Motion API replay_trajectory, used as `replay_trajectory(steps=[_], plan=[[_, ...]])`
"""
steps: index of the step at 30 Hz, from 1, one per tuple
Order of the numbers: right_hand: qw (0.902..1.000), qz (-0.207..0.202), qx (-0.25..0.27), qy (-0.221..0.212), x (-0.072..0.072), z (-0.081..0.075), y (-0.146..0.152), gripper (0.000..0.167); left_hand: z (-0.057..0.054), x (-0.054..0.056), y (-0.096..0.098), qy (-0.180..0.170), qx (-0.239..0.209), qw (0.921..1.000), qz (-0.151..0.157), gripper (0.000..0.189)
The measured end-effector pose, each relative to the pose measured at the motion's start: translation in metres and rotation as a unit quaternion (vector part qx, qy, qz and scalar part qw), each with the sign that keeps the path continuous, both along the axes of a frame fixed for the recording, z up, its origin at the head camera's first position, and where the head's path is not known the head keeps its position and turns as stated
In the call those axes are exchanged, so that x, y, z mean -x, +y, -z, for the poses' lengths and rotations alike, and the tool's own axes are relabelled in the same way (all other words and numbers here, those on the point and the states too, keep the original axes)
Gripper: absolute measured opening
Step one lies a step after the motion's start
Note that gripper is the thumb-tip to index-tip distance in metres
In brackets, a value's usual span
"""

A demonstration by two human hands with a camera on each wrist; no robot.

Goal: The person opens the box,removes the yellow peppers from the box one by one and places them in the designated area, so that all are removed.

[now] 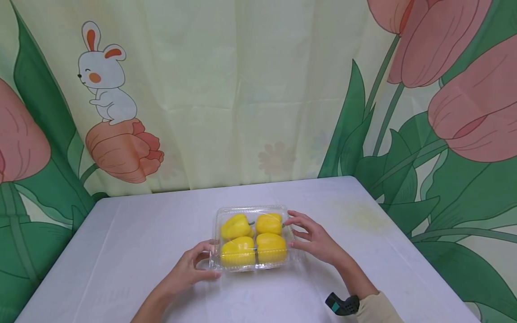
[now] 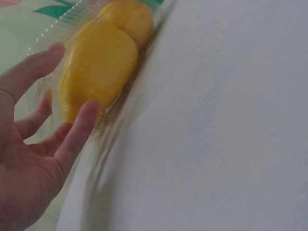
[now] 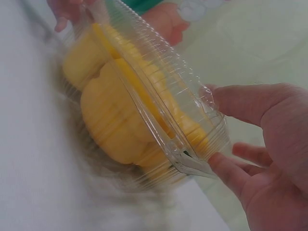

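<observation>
Showing at the lower right of the frame, a beige fabric sleeve (image 1: 377, 308) is covering the right forearm, and a black device with a teal patch (image 1: 342, 305) is sitting just beside its cuff. Slightly farther in, the bare left hand (image 1: 190, 267) is touching the left side of a clear, ribbed plastic clamshell box (image 1: 250, 209), its thumb and fingers standing spread apart. The bare right hand (image 1: 317, 237) is resting its parted fingers against the box's right side. The box is lying at the lower centre of the frame, between both palms, and is holding four plump, glossy yellow bell peppers (image 1: 272, 248) in two rows of two. The views are not showing clearly whether its whole underside is touching the white tablecloth (image 1: 121, 260). Behind the table, a pale yellow-green printed curtain (image 1: 202, 89) is hanging; at its upper left a white cartoon rabbit (image 1: 115, 105) is perching on a coral-coloured tulip (image 1: 121, 150), while large pink tulips (image 1: 438, 45) are filling the upper right.
</observation>
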State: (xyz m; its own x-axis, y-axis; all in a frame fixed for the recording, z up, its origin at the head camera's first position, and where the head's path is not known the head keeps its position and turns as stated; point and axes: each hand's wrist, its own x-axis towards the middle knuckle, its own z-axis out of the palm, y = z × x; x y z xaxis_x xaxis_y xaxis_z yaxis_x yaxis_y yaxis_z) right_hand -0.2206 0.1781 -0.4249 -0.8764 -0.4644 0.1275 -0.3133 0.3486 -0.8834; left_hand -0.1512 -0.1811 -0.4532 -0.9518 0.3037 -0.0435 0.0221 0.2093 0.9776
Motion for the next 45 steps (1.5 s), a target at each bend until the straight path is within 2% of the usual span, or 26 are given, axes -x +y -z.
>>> replay_trajectory(steps=[5, 10, 14, 16, 19, 22, 29, 39, 45], plan=[[1.0000, 0.001, 0.001, -0.003, 0.0005, 0.0007, -0.0004, 0.044, -0.0002, 0.0007, -0.0013, -0.004, 0.006, 1.0000, 0.002, 0.038], [1.0000, 0.000, -0.004, -0.004, 0.0002, -0.0003, -0.0025, 0.044, 0.0023, 0.0022, 0.0017, 0.039, 0.024, 0.9989, 0.008, 0.019], [0.9999, 0.001, -0.004, -0.012, -0.0004, -0.0024, -0.0039, 0.044, 0.0020, 0.0028, 0.0032, 0.044, 0.052, 0.9977, 0.001, 0.020], [0.9999, -0.002, -0.001, -0.016, -0.0003, -0.0021, -0.0033, 0.045, 0.0018, 0.0026, 0.0025, 0.035, 0.054, 0.9979, -0.001, 0.020], [0.9998, -0.004, 0.007, -0.018, 0.0003, -0.0009, -0.0011, 0.044, 0.0016, 0.0021, 0.0014, 0.041, 0.059, 0.9974, 0.001, 0.021], [0.9999, -0.006, 0.011, -0.011, 0.0011, 0.0009, 0.0010, 0.044, 0.0007, 0.0015, 0.0005, 0.049, 0.061, 0.9969, 0.003, 0.022], [0.9999, -0.002, 0.011, 0.007, 0.0007, 0.0022, 0.0022, 0.045, -0.0017, 0.0000, -0.0018, 0.042, 0.056, 0.9975, 0.006, 0.025], [0.9990, 0.028, 0.016, 0.031, -0.0005, 0.0005, 0.0033, 0.038, -0.0011, 0.0021, -0.0047, 0.055, 0.071, 0.9959, -0.014, 0.026], [0.9982, 0.040, 0.023, 0.038, 0.0007, 0.0004, 0.0045, 0.041, -0.0018, 0.0040, -0.0049, 0.056, 0.073, 0.9952, -0.034, 0.023]])
